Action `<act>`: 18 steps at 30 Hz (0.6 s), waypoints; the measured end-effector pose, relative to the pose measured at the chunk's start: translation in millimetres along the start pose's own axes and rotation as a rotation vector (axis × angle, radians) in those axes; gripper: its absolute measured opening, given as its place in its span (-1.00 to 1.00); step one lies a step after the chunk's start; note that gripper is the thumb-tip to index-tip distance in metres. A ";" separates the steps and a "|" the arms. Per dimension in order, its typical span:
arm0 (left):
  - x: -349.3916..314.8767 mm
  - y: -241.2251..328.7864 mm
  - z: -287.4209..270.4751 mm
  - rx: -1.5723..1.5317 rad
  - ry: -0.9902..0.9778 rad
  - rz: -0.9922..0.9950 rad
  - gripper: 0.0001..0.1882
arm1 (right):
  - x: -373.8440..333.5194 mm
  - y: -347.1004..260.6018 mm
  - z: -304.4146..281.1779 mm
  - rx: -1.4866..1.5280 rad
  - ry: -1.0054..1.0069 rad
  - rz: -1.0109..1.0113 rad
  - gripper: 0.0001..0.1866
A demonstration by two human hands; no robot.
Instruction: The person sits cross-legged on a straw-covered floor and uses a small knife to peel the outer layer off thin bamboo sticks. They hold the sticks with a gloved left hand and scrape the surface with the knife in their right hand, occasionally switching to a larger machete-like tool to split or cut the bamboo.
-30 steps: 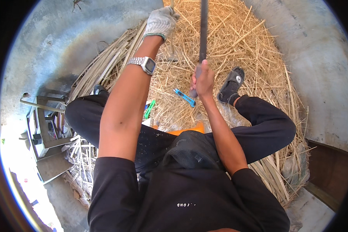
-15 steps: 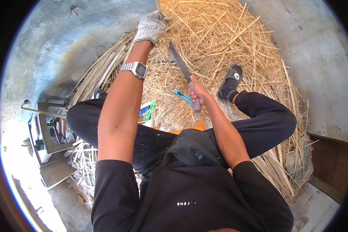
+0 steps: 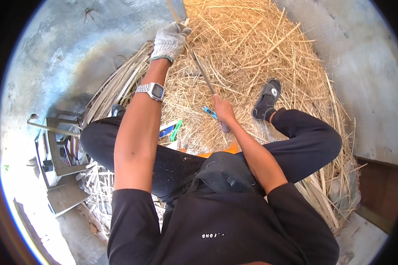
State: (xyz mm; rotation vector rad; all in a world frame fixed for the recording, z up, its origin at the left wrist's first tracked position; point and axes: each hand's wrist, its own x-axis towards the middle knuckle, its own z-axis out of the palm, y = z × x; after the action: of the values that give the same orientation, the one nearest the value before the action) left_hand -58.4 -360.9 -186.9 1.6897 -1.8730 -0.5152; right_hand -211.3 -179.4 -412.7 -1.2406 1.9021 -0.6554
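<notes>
Two hands (image 3: 169, 40) (image 3: 224, 110) grip stick (image 3: 173, 10), knife (image 3: 202, 71); shirt lettering (image 3: 206, 236) white.

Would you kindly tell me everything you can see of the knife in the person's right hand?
The knife has a long, dark blade, apparently metal, seen as a narrow strip, and a greyish handle mostly hidden by the bare right hand closed around it; its butt shows below. It slants above the straw, tip toward the upper left, near the stick in the gloved left hand. Whether blade and stick touch, I cannot tell.
</notes>
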 end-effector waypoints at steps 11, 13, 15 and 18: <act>13.3 -12.5 7.7 -0.304 -0.007 -0.134 -0.78 | -25.6 -82.3 -61.1 0.453 -0.110 0.002 -0.34; 10.8 -13.6 7.5 -0.031 0.048 0.000 -0.74 | -24.4 -86.4 -53.6 0.579 0.057 -0.272 -0.35; 12.8 -24.5 2.8 -0.061 0.050 -0.022 -0.71 | -25.8 -77.0 -37.9 0.413 0.003 -0.223 -0.36; 7.0 16.6 2.4 -0.484 -0.053 -0.387 -0.76 | -13.6 -21.1 -21.2 0.067 -0.091 0.047 -0.29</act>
State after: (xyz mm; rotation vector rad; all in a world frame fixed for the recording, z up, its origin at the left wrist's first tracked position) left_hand -73.1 -365.9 -177.4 1.7036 -1.3051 -1.0791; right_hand -214.1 -175.0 -380.3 -1.1612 1.8142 -0.6227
